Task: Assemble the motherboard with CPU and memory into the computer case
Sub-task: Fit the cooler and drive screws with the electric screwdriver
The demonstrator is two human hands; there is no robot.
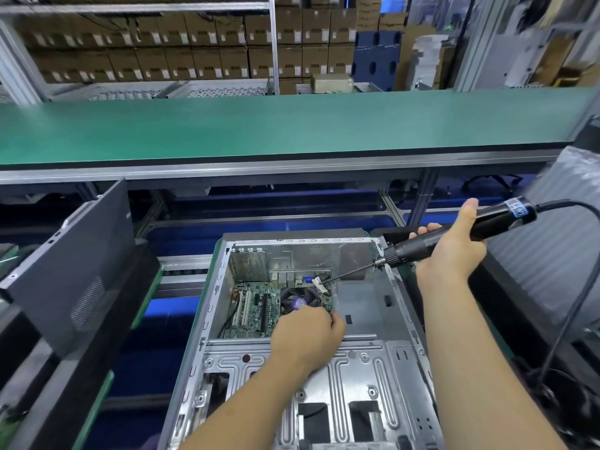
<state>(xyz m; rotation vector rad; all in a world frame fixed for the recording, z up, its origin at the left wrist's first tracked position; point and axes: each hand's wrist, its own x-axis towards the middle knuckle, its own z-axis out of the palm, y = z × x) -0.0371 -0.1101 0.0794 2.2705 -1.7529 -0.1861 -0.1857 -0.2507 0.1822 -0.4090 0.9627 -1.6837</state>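
An open metal computer case [367,319] lies flat in front of me. Inside its far left part sits the green motherboard [253,311] with a black CPU fan [297,298]. My left hand [306,336] rests curled on the board's near right corner, fingertips at its edge; what they pinch is hidden. My right hand [451,246] grips a black electric screwdriver [454,235], held slanted above the case. Its long bit [349,274] points down-left toward the board's rear right corner.
A dark case side panel [74,264] leans at the left. A green conveyor belt [292,125] runs across beyond the case. The screwdriver's black cable [578,303] loops down at the right beside wrapped goods [565,241]. Shelves of cardboard boxes [181,43] stand far behind.
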